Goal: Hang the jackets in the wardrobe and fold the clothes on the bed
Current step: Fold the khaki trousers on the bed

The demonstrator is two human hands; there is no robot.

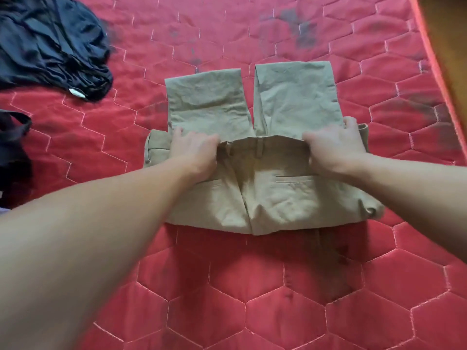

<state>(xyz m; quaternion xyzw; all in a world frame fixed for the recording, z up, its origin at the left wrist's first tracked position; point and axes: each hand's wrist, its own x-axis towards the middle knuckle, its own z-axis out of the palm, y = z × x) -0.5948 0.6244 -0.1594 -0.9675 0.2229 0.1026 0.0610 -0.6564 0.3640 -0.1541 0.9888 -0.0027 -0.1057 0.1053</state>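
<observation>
Khaki trousers (265,198), part-folded, mid-bed, held at the waistband by both hands.

Nearest: bare quilted red mattress (252,299). Centre: trousers lying flat, seat uppermost, legs doubled back beyond the waistband. Left hand (194,152) grips the waistband's left end, fingers curled round the cloth; right hand (333,147) grips its right end likewise. Left edge: dark strap and cloth (12,147). Far left: crumpled navy garment (50,46), well apart from the trousers.
</observation>
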